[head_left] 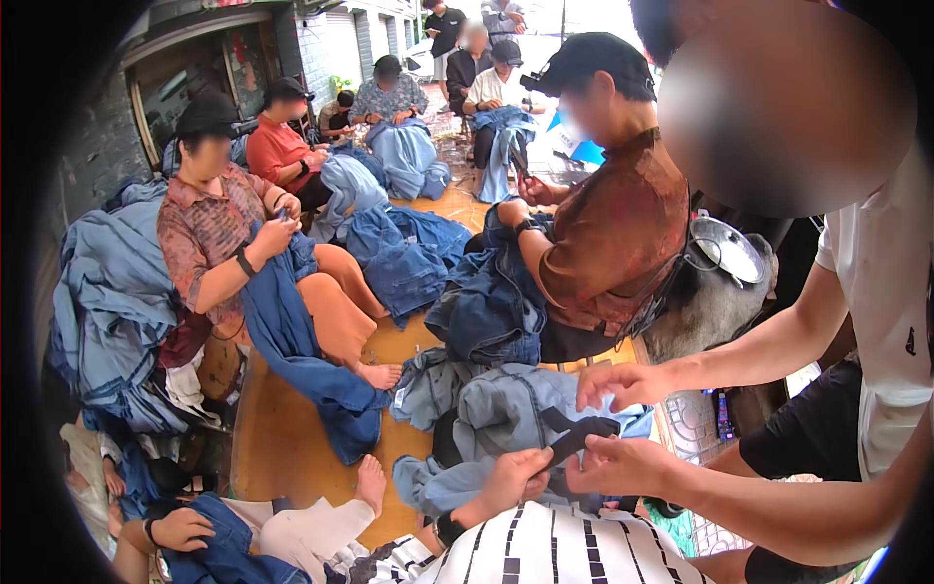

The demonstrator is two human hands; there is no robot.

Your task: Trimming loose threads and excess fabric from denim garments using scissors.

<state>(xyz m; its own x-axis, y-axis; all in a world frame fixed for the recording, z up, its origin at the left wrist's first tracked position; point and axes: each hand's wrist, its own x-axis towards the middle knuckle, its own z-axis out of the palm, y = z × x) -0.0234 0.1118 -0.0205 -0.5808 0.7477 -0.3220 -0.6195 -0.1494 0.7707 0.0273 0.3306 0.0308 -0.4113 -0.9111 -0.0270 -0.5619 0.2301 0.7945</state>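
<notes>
- A flat yellow-brown surface [282, 438] spreads beneath a circle of workers, denim heaped across it and bare feet resting on it.
- Filling the right edge, a co-worker in a white shirt [885, 331] leans in, both forearms reaching across in front of the view; a blurred head blocks the upper right corner.
- A tall pile of blue denim [107, 282] rises at far left, just beside a seated worker in a patterned shirt [219, 209].
- A worker in a brown-red shirt [623, 243] sits side-on just beyond the co-worker's arms, dark denim [491, 316] bunched at the lap.
- White cloth with black stripes [559, 550] covers the lower middle, in front of a heap of pale denim [516, 394].
- A round metallic object [728, 250] shows behind the brown-red shirt.
- The person's left hand [513, 477] pinches one end of a black strap [576, 440] above the pale denim; the right hand is out of view, its state impossible to tell.
- The co-worker's lower hand [623, 465] is at the strap's other end, the upper hand [628, 383] just above, fingers bent.
</notes>
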